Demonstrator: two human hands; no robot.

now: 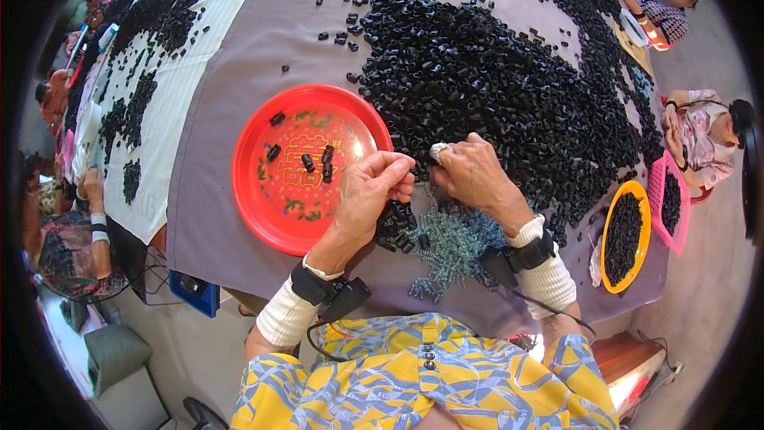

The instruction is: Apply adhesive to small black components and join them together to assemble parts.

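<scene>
A small black plastic piece [395,166] is pinched by the left hand [368,191] fingers; right hand [469,171] fingers are closed beside it. The piece is judged light, stiff, best gripped at its sides.

On the table [239,111], a large heap of small tube pieces [493,87] covers the middle and spreads toward the far edge and the right edge. A round tray [263,191] lies left of the heap, close to the near edge, with a few tube pieces [314,161] in it. Between tray and heap, near the near edge, the left hand [368,195] and right hand [472,171] meet above a pile of small springs [454,247]. A small cluster of tube pieces [395,223] lies just left of the springs. At the table's near right corner sit an oval dish [609,259] and, right of it, a basket [659,183], both filled with tube pieces.
</scene>
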